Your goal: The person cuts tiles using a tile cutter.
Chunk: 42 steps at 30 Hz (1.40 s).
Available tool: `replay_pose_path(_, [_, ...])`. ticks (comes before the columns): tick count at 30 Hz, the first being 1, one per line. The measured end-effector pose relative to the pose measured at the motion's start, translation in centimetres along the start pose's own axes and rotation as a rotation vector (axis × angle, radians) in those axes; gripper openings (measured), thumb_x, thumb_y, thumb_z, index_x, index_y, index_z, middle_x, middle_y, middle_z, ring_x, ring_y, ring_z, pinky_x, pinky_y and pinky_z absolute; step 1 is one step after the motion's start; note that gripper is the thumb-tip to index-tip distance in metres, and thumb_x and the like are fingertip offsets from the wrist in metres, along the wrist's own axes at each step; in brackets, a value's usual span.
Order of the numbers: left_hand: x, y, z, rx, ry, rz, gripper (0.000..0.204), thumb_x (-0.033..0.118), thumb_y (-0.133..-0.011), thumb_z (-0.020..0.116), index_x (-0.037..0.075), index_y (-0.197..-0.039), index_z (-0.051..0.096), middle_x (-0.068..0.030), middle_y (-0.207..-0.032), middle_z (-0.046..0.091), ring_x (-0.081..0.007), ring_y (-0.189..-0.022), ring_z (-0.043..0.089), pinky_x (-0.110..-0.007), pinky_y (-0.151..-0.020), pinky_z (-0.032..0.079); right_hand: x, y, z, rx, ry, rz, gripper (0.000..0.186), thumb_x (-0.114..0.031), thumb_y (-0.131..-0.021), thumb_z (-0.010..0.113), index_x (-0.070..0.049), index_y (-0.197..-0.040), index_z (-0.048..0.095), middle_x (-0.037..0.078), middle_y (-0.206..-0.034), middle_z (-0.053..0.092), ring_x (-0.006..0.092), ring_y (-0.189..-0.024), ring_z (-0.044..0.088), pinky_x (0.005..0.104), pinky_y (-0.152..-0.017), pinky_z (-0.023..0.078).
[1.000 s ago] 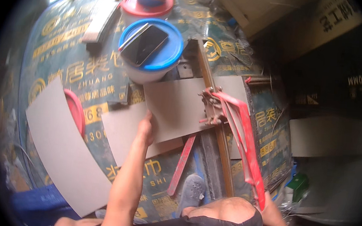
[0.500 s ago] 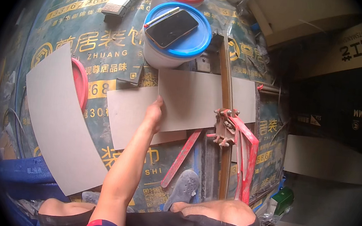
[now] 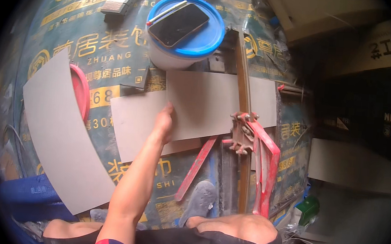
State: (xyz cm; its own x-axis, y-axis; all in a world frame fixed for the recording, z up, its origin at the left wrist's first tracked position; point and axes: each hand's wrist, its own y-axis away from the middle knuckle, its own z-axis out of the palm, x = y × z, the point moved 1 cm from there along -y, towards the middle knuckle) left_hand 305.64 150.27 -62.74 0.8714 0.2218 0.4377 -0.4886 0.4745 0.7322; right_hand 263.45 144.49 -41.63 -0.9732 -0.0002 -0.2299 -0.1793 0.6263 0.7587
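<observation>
A grey rectangular tile (image 3: pixel 201 104) lies across the rail (image 3: pixel 243 66) of a manual tile cutter. My left hand (image 3: pixel 164 121) grips the tile's left edge, thumb on top. The cutter's red carriage (image 3: pixel 243 131) sits at the tile's near edge, and its red handle (image 3: pixel 268 170) slopes down toward my bent knee (image 3: pixel 237 228). The handle's lower end is hidden behind that knee. My right hand is not visible.
A second grey tile (image 3: pixel 133 121) lies under the first at the left, and a long tile (image 3: pixel 59 133) leans over a red basin (image 3: pixel 82 91). A white bucket with a blue lid (image 3: pixel 207 41) carries a phone (image 3: pixel 179 18). A red bar (image 3: pixel 196 168), my grey shoe (image 3: pixel 200 203) and another tile (image 3: pixel 354 166) are close by.
The carriage slid along the rail from the tile's middle to its near edge. My right hand, earlier on the red handle, has dropped out of view. My left hand stays on the tile.
</observation>
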Motion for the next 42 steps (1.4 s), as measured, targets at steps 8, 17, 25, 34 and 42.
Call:
replay_pose_path(8, [-1.2, -1.9, -0.9, 0.318, -0.394, 0.298, 0.053, 0.037, -0.097, 0.043, -0.003, -0.133, 0.044, -0.0195, -0.133, 0.051, -0.0305, -0.124, 0.046, -0.039, -0.103, 0.035, -8.0, -4.5, -10.0, 0.229, 0.247, -0.445, 0.036, -0.017, -0.074, 0.065, -0.003, -0.103, 0.050, 0.014, -0.074, 0.059, 0.0254, -0.072, 0.063, 0.0378, -0.066, 0.048])
replay_pose_path(17, [-0.2, 0.2, 0.9, 0.353, -0.482, 0.335, 0.043, 0.031, -0.094, 0.051, -0.002, -0.120, 0.056, -0.0215, -0.115, 0.062, -0.0335, -0.111, 0.057, -0.040, -0.094, 0.041, -14.3, -6.0, -8.4, 0.250, 0.189, -0.504, 0.037, -0.012, -0.073, 0.061, -0.001, -0.106, 0.049, 0.013, -0.068, 0.056, 0.0226, -0.059, 0.062, 0.0360, -0.055, 0.049])
replay_pose_path(25, [-0.9, -1.5, -0.3, 0.286, -0.431, 0.294, 0.045, 0.032, -0.094, 0.050, -0.004, -0.122, 0.053, -0.0213, -0.117, 0.060, -0.0332, -0.112, 0.055, -0.041, -0.093, 0.042, -13.1, -7.7, -7.5, 0.238, 0.130, -0.460, 0.035, -0.014, -0.073, 0.061, -0.002, -0.103, 0.051, 0.020, -0.077, 0.061, 0.0374, -0.075, 0.064, 0.0413, -0.068, 0.049])
replay_pose_path(34, [-1.7, -2.3, 0.3, 0.239, -0.440, 0.276, 0.046, 0.032, -0.095, 0.051, -0.004, -0.123, 0.052, -0.0176, -0.112, 0.061, -0.0247, -0.104, 0.056, -0.037, -0.089, 0.043, -13.1, -6.3, -8.5, 0.272, 0.166, -0.537, 0.037, -0.017, -0.075, 0.065, -0.003, -0.106, 0.052, 0.017, -0.080, 0.062, 0.0318, -0.076, 0.064, 0.0388, -0.071, 0.049])
replay_pose_path(42, [-0.2, -0.3, -0.6, 0.204, -0.398, 0.216, 0.043, 0.035, -0.098, 0.046, 0.003, -0.126, 0.049, -0.0104, -0.105, 0.057, -0.0200, -0.095, 0.050, -0.035, -0.084, 0.044, -18.1, -5.6, -13.8, -0.228, -0.361, -0.399, 0.051, -0.048, -0.091, 0.057, -0.002, -0.110, 0.050, 0.006, -0.075, 0.060, 0.0145, -0.058, 0.059, 0.0290, -0.055, 0.050])
